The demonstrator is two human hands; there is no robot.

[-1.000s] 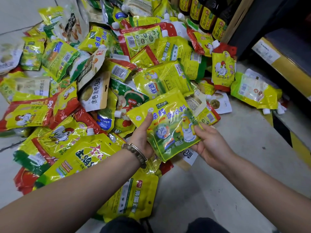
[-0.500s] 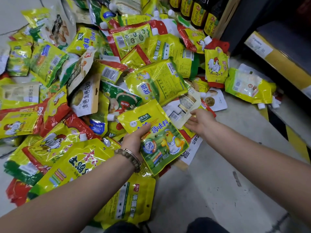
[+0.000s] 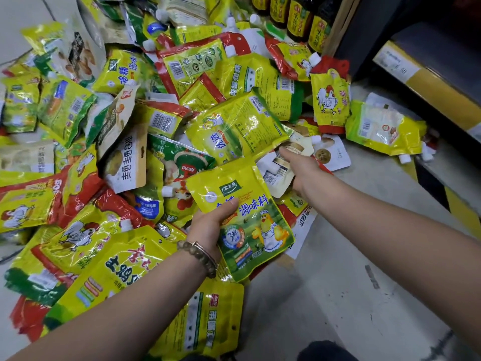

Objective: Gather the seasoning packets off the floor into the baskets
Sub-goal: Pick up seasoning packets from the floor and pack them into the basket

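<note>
In the head view, a yellow-and-green seasoning packet [image 3: 250, 225] printed with a cartoon chick is gripped by the left hand [image 3: 210, 225]. The thumb is curled over its front and the other fingers are hidden behind it. The packet is held just above the near edge of the pile of seasoning packets [image 3: 104, 178] that is spread across the floor [image 3: 338, 295]. A beaded bracelet [image 3: 199, 256] is worn on the left wrist. The right hand [image 3: 299, 168] is stretched into the pile, back upward, with one finger laid nearly straight over a pale barcoded packet [image 3: 274, 175] beside the lower edge of a large yellow packet [image 3: 239, 131]. Whether the pale packet is pinched from below cannot be told. A red-trimmed rooster pouch [image 3: 329, 100] is propped on the heap beyond the right hand. Dark sauce bottles [image 3: 294, 19] are ranged at the top, beside a yellow-edged shelf [image 3: 437, 87].
</note>
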